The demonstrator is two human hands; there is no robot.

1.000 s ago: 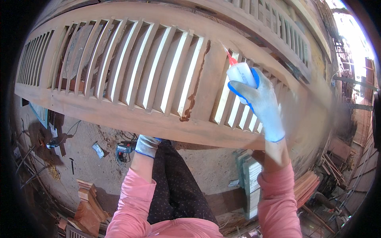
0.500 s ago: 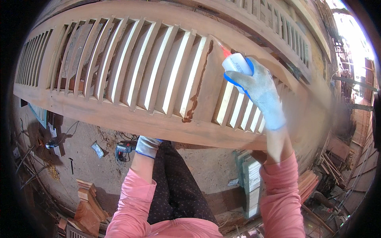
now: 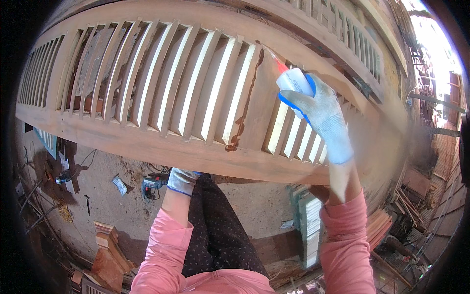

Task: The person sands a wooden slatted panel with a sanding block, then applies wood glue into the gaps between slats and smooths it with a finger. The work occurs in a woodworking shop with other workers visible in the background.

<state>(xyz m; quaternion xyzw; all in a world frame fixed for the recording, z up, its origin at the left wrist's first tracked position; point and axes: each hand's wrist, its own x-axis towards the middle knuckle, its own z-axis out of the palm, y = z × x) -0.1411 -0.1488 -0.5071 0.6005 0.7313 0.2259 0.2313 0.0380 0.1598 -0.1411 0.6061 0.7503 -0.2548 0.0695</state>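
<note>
In my gloved right hand (image 3: 316, 103) is a white glue bottle (image 3: 295, 84) with a red cap and a thin clear nozzle. The bottle tilts so that its tip points up and left, close to the top end of a dark wet line on the wood. That line (image 3: 240, 122) runs down a crosspiece of a long louvered wooden panel (image 3: 147, 147), beside the last slat of the middle section. My gloved left hand (image 3: 183, 181) is at the panel's near edge; its fingers are hidden under or behind that edge.
A second slatted panel (image 3: 338, 24) lies beyond the first. On the floor to the left are a power tool (image 3: 154, 183), a hammer (image 3: 88, 205) and a small packet (image 3: 119, 185). Carved wood (image 3: 108, 250) stands at lower left. A pale framed panel (image 3: 311, 228) and stacked boards (image 3: 379, 230) are at right.
My right hand and the bottle have shifted very slightly right and down. My left hand has stayed put, and the wet line looks the same.
</note>
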